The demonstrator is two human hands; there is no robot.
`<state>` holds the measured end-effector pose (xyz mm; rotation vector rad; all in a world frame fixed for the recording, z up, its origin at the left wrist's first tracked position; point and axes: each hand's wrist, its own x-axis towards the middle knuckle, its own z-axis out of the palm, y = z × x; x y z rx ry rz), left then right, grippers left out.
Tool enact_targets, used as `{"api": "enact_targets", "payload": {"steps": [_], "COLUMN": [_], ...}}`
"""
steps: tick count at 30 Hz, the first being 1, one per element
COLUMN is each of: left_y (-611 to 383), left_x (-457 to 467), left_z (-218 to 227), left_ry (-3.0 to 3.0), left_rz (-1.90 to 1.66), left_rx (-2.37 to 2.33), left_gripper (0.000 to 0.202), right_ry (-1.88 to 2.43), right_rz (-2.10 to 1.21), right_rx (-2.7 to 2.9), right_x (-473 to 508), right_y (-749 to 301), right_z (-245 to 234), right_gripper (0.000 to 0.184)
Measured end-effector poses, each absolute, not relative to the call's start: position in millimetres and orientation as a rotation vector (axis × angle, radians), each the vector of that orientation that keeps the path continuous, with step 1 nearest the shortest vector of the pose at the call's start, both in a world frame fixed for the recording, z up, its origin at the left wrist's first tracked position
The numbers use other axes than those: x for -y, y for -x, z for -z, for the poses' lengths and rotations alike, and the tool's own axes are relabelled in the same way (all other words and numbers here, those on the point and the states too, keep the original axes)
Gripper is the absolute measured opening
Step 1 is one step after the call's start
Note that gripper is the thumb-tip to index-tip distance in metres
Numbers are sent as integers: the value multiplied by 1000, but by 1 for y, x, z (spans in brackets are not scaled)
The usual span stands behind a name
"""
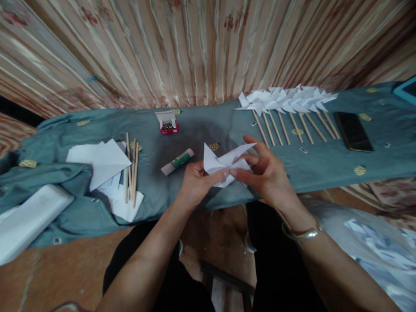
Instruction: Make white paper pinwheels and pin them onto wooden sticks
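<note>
Between my two hands is a white paper pinwheel (224, 161), its blades folded in toward the middle. My left hand (197, 182) grips its left side, the thumb pressed near the centre. My right hand (268, 171) pinches the right side, with thumb and fingers on the folded paper and the index finger raised behind a blade. Just left of my hands lies a glue stick (177, 161) with a green label. Behind it stands an open small red box (168, 125) holding small dark metallic pieces, too small to make out.
Several finished-looking pinwheels on sticks (286, 100) lie in a row at the back right, beside a black phone (353, 131). Paper sheets (100, 162) and loose wooden sticks (134, 173) lie left, near a white box (35, 219). A green cloth (195, 125) covers the table.
</note>
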<state>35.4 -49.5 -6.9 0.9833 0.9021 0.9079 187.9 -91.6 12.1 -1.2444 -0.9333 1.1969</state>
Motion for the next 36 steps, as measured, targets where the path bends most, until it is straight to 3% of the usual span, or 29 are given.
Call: {"api": "enact_targets", "payload": {"steps": [6, 27, 36], "left_y": [-35, -37, -36], "left_x": [50, 50, 50], "left_z": [5, 8, 9], "left_ry": [-974, -930, -969], "left_rz": [-902, -984, -992], "left_rx": [-895, -881, -872], "left_gripper": [27, 23, 21], "right_ry": [1242, 1182, 1219], "right_rz": [-1227, -1261, -1263], "right_rx": [912, 850, 905], "right_x": [91, 89, 89], "right_y": [-188, -184, -187], "right_z": [-12, -13, -12], "right_gripper": [72, 60, 65]}}
